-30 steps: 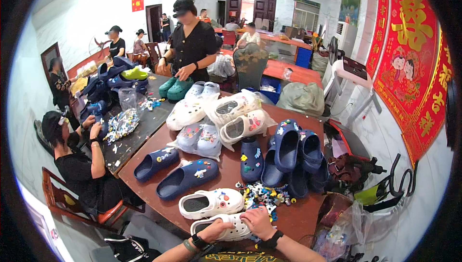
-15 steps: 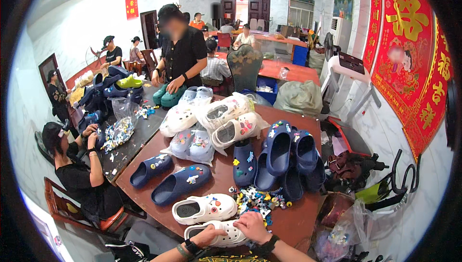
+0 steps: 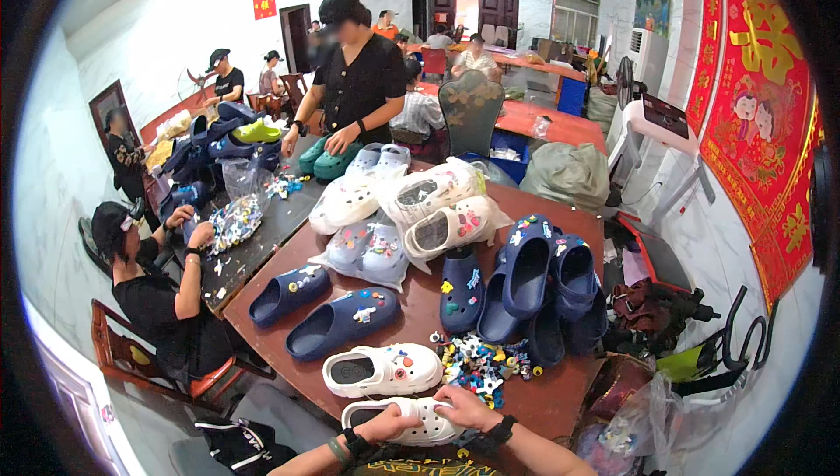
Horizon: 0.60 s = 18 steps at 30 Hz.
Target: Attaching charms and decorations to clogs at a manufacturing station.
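White clog (image 3: 411, 417), perforated upper, lies at the near edge of the brown table (image 3: 560, 402), directly in front of you. Your left hand (image 3: 385, 424) grips its heel end, fingers curled over the strap. Your right hand (image 3: 465, 406) rests on its toe end, fingers bent and pressed down onto the upper; whether anything is pinched under them cannot be told.

Second white clog (image 3: 382, 369), decorated with small coloured charms, lies just beyond the first.

Heap of mixed coloured charms (image 3: 479, 362), loose on the table, just right of the second clog and close to your right hand.

Two navy clogs (image 3: 324, 308), side by side, further left on the table.

Stack of navy clogs (image 3: 534, 288), piled to the right, behind the charms.

Bagged white and pale clogs (image 3: 420, 209), mid-table.

Standing person in black (image 3: 359, 82), far side, hands on green clogs (image 3: 328, 161).

Seated person in black (image 3: 157, 292), left of the table.
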### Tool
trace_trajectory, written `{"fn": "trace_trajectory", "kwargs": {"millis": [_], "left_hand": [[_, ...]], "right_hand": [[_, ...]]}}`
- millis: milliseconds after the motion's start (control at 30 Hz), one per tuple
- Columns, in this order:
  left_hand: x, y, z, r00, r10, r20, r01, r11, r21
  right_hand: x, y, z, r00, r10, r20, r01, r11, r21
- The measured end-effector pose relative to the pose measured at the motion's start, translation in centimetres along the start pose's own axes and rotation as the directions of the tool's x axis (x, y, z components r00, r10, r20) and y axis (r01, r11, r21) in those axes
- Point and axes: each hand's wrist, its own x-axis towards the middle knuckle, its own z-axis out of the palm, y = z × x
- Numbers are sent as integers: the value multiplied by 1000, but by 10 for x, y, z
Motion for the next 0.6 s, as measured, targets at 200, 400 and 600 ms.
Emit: {"fn": "trace_trajectory", "kwargs": {"millis": [200, 400, 600], "left_hand": [[-17, 19, 12, 987, -158, -13, 159, 979, 127], [-9, 27, 9, 981, -192, -36, 195, 967, 162], [-4, 51, 5, 993, -119, 10, 119, 984, -131]], "right_hand": [[-11, -12, 23, 982, 108, -155, -121, 990, -76], [0, 40, 36, 981, 139, -137, -137, 990, 25], [-18, -18, -3, 934, 156, -321, -43, 942, 332]]}}
